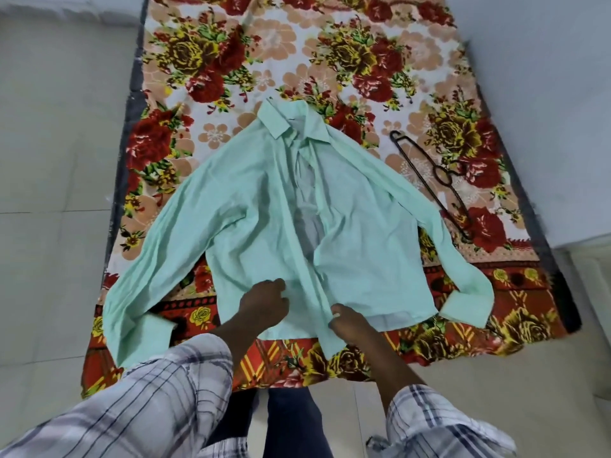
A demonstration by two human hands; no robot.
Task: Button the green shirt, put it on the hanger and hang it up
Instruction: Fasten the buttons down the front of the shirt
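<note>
The green shirt (360, 246) lies face up on a flowered bedsheet (330, 57), collar away from me, sleeves spread to both sides. Its front gapes open down the middle, showing the grey inside. My left hand (264, 300) rests on the left front panel near the hem, fingers curled on the cloth. My right hand (347, 325) pinches the front placket edge at the hem. A black hanger (439, 180) lies flat on the sheet to the right of the shirt, apart from it.
The sheet covers a low mattress on a pale tiled floor (56, 160). A white wall (545, 110) runs along the right side. My plaid sleeves and dark trousers fill the bottom of the view.
</note>
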